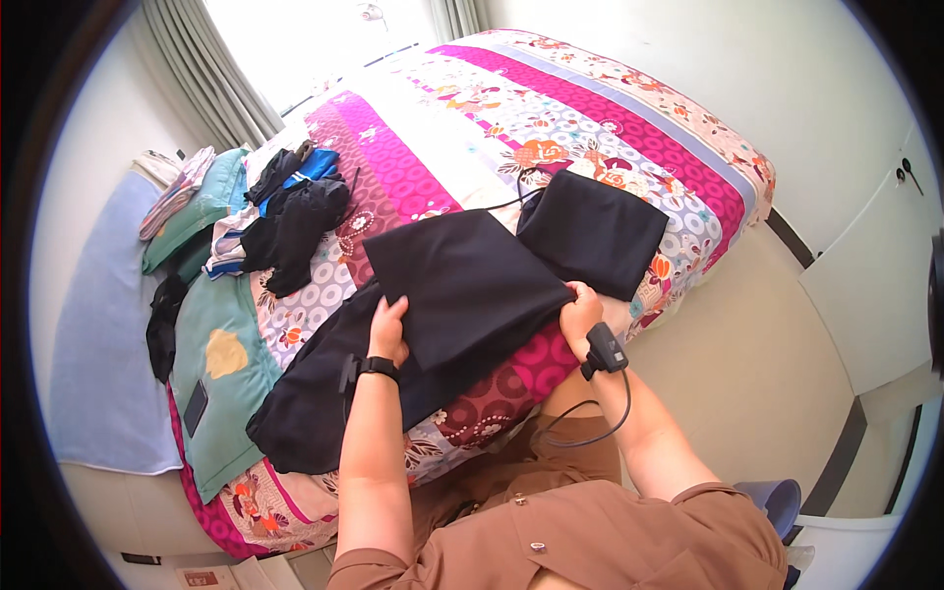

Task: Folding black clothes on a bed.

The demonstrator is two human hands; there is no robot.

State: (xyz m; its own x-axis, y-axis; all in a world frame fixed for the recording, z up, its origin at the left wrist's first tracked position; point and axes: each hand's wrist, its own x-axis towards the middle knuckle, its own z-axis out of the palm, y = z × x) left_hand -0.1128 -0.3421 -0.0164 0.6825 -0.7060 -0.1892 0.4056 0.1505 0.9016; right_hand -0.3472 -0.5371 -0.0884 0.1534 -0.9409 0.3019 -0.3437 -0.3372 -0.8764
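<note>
A large black cloth garment [472, 287], probably trousers, lies partly folded across the near side of the bed. My left hand [389, 330] holds the left edge of its folded part, thumb on top and the other fingers hidden by cloth. At the right corner of that fold, my right hand [580, 313] pinches the fabric. The unfolded length of the garment spreads to the lower left, under and past my left forearm. Just beyond my right hand sits a second black garment [596, 234], folded into a compact block, with a dark cord at its far left.
Crumpled dark clothes [295, 221] pile up at the left of the bed [516, 361]. Nearby are a green pillow [221, 413] bearing a phone [196, 408], folded striped cloth [177, 193] and a light blue cloth [110, 317]. A blue bucket [780, 505] stands at lower right.
</note>
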